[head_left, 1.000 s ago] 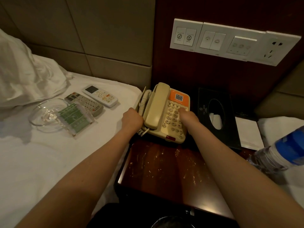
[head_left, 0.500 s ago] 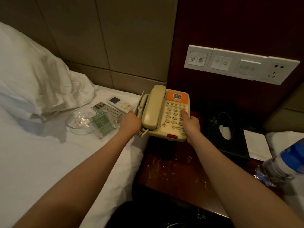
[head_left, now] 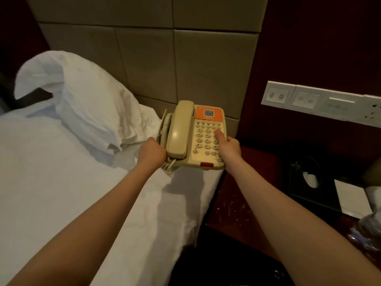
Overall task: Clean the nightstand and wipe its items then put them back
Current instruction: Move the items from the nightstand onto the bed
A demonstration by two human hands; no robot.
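A beige desk telephone with an orange label and its handset in the cradle is held in the air over the edge of the white bed. My left hand grips its left side by the coiled cord. My right hand grips its right side, thumb on the keypad. The dark wooden nightstand lies below and to the right, its top speckled with pale crumbs. The remotes and glass dish seen earlier on the bed are hidden from view.
A white pillow leans on the padded headboard. A black tissue box, a white notepad and part of a plastic water bottle sit on the nightstand's right. A switch panel is on the wall.
Both hands have lifted the telephone off the nightstand and carried it left, over the bed's edge. The view has swung left and up, so the remotes and glass dish dropped out of sight.
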